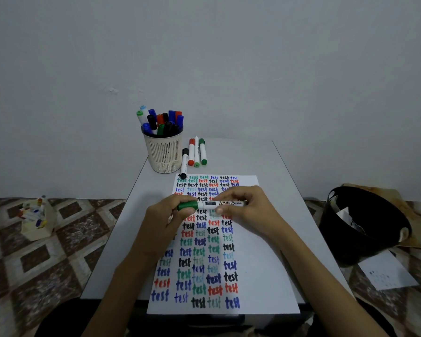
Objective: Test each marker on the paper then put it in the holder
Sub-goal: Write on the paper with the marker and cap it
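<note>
A green-capped whiteboard marker (210, 204) lies level between both hands above the paper (258, 259). My left hand (167, 216) grips its green cap; my right hand (247, 206) holds the white barrel. The paper is covered with rows of the word "test" in black, blue, green and red. A cream mesh holder (164, 152) at the table's far left stands full of several markers. Beside it lie loose markers: a black one (184, 164), a red one (191, 152), and two green ones (197, 153) (203, 152).
The small white table (122, 242) ends close on both sides. On the patterned floor, a cream box of markers (35, 218) sits at left, a black bin (365, 224) and a sheet of paper (387, 273) at right. A plain wall is behind.
</note>
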A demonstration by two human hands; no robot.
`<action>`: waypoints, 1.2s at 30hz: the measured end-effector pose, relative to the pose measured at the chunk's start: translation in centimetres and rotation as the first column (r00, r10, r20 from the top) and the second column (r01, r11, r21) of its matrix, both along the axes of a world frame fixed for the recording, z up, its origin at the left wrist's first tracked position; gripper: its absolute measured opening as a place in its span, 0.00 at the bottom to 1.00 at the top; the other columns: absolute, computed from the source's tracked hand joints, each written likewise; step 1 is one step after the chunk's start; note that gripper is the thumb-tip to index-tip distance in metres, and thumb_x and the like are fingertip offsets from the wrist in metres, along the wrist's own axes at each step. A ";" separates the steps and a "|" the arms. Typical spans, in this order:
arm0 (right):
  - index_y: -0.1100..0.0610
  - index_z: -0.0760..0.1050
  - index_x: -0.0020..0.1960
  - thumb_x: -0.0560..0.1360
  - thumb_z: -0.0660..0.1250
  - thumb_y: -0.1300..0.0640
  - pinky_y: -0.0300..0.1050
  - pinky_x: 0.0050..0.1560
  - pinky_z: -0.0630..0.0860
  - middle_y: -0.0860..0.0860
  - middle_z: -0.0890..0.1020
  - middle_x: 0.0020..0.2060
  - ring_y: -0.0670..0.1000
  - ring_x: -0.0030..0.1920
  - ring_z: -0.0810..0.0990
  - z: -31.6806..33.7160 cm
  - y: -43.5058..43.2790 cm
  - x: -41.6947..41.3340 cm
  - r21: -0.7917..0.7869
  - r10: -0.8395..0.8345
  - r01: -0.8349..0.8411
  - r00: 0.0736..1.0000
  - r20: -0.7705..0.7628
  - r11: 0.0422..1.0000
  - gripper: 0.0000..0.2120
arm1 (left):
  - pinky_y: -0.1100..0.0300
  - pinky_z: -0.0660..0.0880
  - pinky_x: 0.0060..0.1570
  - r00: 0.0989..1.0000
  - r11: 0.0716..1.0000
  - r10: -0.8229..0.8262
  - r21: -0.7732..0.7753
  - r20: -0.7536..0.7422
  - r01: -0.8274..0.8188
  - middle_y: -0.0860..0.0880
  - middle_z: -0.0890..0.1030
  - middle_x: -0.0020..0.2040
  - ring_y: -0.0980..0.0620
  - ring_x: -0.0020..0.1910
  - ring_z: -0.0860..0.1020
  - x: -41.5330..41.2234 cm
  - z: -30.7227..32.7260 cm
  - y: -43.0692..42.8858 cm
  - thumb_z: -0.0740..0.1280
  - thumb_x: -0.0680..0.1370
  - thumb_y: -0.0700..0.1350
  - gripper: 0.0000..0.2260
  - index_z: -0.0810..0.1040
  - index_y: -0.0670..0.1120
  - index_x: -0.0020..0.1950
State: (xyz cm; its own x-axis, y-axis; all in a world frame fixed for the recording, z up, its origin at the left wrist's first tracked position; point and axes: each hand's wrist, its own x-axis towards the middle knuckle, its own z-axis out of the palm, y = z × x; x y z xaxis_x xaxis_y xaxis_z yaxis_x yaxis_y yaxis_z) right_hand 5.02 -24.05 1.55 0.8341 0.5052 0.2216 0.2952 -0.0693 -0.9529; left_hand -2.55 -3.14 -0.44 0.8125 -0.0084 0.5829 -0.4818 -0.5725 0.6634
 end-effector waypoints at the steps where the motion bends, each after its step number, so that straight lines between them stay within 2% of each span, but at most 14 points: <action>1: 0.59 0.83 0.48 0.68 0.76 0.61 0.59 0.48 0.80 0.58 0.85 0.43 0.61 0.44 0.83 -0.2 0.1 0.0 -0.061 0.008 -0.005 0.999 0.049 0.998 0.09 | 0.71 0.73 0.49 1.000 1.000 0.002 0.008 0.001 -0.002 0.60 0.79 0.49 0.63 0.50 0.78 0.0 -0.1 0.0 0.61 0.76 0.53 0.15 0.79 0.47 0.55; 4: 0.53 0.83 0.50 0.70 0.75 0.59 0.55 0.52 0.79 0.52 0.85 0.45 0.52 0.48 0.82 -0.6 0.2 0.0 -0.144 0.032 -0.013 0.991 0.130 0.990 0.08 | 0.67 0.75 0.49 1.000 0.998 0.001 0.057 0.009 -0.002 0.56 0.80 0.49 0.61 0.49 0.78 0.2 -0.3 0.2 0.61 0.76 0.53 0.16 0.80 0.45 0.55; 7: 0.55 0.83 0.49 0.70 0.75 0.59 0.52 0.52 0.79 0.49 0.85 0.44 0.50 0.47 0.82 -0.7 0.5 -0.1 -0.129 0.028 -0.009 0.989 0.148 0.992 0.08 | 0.68 0.75 0.47 1.000 0.996 0.001 0.085 0.012 -0.002 0.55 0.80 0.49 0.61 0.48 0.78 0.2 -0.3 0.1 0.60 0.77 0.53 0.16 0.80 0.45 0.55; 11: 0.56 0.82 0.48 0.70 0.75 0.58 0.53 0.51 0.78 0.49 0.84 0.42 0.51 0.46 0.82 -1.1 1.1 -0.2 -0.112 0.039 -0.022 0.987 0.158 0.993 0.08 | 0.71 0.74 0.48 1.000 0.996 -0.002 0.091 0.031 -0.001 0.57 0.79 0.49 0.67 0.49 0.77 0.3 -0.1 0.1 0.59 0.77 0.54 0.16 0.79 0.45 0.55; 14: 0.60 0.82 0.49 0.71 0.74 0.61 0.52 0.47 0.78 0.54 0.84 0.41 0.55 0.44 0.82 -1.4 1.1 -0.1 -0.094 0.049 -0.039 0.992 0.116 0.995 0.07 | 0.68 0.75 0.48 0.999 0.994 -0.030 0.110 0.041 0.025 0.56 0.79 0.50 0.62 0.49 0.78 0.4 -0.2 0.3 0.58 0.78 0.56 0.19 0.79 0.44 0.55; 17: 0.59 0.81 0.47 0.72 0.73 0.61 0.57 0.43 0.77 0.57 0.83 0.38 0.60 0.40 0.81 -1.5 1.2 -0.2 -0.055 0.081 -0.077 0.993 0.082 0.996 0.04 | 0.66 0.75 0.49 0.998 0.990 -0.046 0.138 0.052 0.039 0.53 0.80 0.49 0.60 0.48 0.78 0.5 -0.2 0.3 0.60 0.78 0.53 0.16 0.79 0.42 0.55; 21: 0.59 0.80 0.45 0.74 0.71 0.62 0.53 0.41 0.76 0.56 0.82 0.35 0.53 0.36 0.80 -1.7 1.2 -0.2 -0.037 0.126 -0.124 0.991 0.043 0.992 0.01 | 0.65 0.75 0.47 0.996 0.984 -0.059 0.174 0.068 0.046 0.49 0.82 0.48 0.57 0.47 0.79 0.6 -0.2 0.3 0.61 0.77 0.48 0.14 0.79 0.40 0.54; 24: 0.59 0.80 0.47 0.73 0.71 0.58 0.57 0.41 0.77 0.57 0.82 0.36 0.57 0.36 0.80 -1.8 1.4 -0.1 -0.071 0.075 -0.068 0.992 0.100 0.995 0.05 | 0.67 0.75 0.47 0.996 0.985 -0.037 0.170 0.078 0.023 0.51 0.81 0.48 0.58 0.46 0.78 0.7 -0.2 0.2 0.61 0.78 0.48 0.13 0.79 0.42 0.54; 26: 0.53 0.81 0.49 0.73 0.71 0.53 0.58 0.41 0.79 0.53 0.83 0.38 0.57 0.36 0.82 -1.8 1.7 0.0 -0.142 0.033 -0.008 0.984 0.176 0.990 0.07 | 0.67 0.74 0.47 0.997 0.987 -0.009 0.160 0.077 -0.003 0.51 0.81 0.47 0.58 0.46 0.78 0.8 -0.2 0.2 0.60 0.78 0.48 0.13 0.79 0.43 0.54; 28: 0.45 0.81 0.52 0.72 0.71 0.45 0.52 0.41 0.79 0.47 0.85 0.39 0.49 0.37 0.83 -1.6 2.0 0.0 -0.248 0.013 0.069 0.949 0.316 0.966 0.10 | 0.69 0.73 0.47 0.997 0.986 0.028 0.162 0.072 -0.039 0.51 0.81 0.47 0.59 0.46 0.77 0.9 -0.2 0.1 0.59 0.78 0.48 0.13 0.79 0.43 0.54; 30: 0.44 0.82 0.54 0.72 0.70 0.41 0.48 0.45 0.77 0.43 0.85 0.43 0.43 0.42 0.81 -1.3 2.2 0.2 -0.321 0.015 0.163 0.874 0.486 0.933 0.13 | 0.70 0.72 0.48 0.996 0.983 0.073 0.167 0.046 -0.080 0.51 0.81 0.47 0.60 0.45 0.76 0.9 -0.3 0.0 0.58 0.78 0.50 0.14 0.79 0.44 0.54; 32: 0.45 0.82 0.54 0.73 0.67 0.40 0.47 0.48 0.69 0.42 0.82 0.46 0.45 0.47 0.76 -1.1 2.3 0.6 -0.376 0.042 0.286 0.745 0.665 0.882 0.15 | 0.66 0.73 0.48 0.993 0.978 0.117 0.176 -0.022 -0.112 0.52 0.80 0.49 0.59 0.47 0.76 0.9 -0.3 -0.1 0.58 0.76 0.53 0.16 0.78 0.46 0.56; 34: 0.48 0.83 0.53 0.73 0.66 0.42 0.46 0.47 0.62 0.45 0.79 0.46 0.49 0.47 0.73 -0.9 2.5 1.3 -0.410 0.082 0.401 0.626 0.776 0.819 0.14 | 0.63 0.70 0.50 0.982 0.970 0.165 0.196 -0.093 -0.144 0.54 0.77 0.52 0.58 0.50 0.73 1.1 -0.7 -0.1 0.59 0.75 0.55 0.19 0.75 0.48 0.61; 36: 0.52 0.83 0.52 0.73 0.70 0.50 0.46 0.45 0.61 0.48 0.80 0.44 0.52 0.45 0.74 -0.4 2.9 2.3 -0.417 0.082 0.465 0.586 0.806 0.781 0.11 | 0.61 0.67 0.53 0.961 0.958 0.236 0.197 -0.142 -0.206 0.57 0.73 0.55 0.58 0.53 0.70 1.3 -1.1 0.1 0.61 0.74 0.55 0.22 0.71 0.49 0.66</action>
State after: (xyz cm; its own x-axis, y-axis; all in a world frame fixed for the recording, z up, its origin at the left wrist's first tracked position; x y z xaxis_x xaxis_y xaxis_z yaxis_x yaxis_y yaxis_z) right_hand 7.34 -21.12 1.19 0.5767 0.5998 0.5546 0.7732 -0.6199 -0.1336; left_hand -1.23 -3.08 -1.52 0.8892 0.0905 0.4484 -0.2240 -0.7686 0.5993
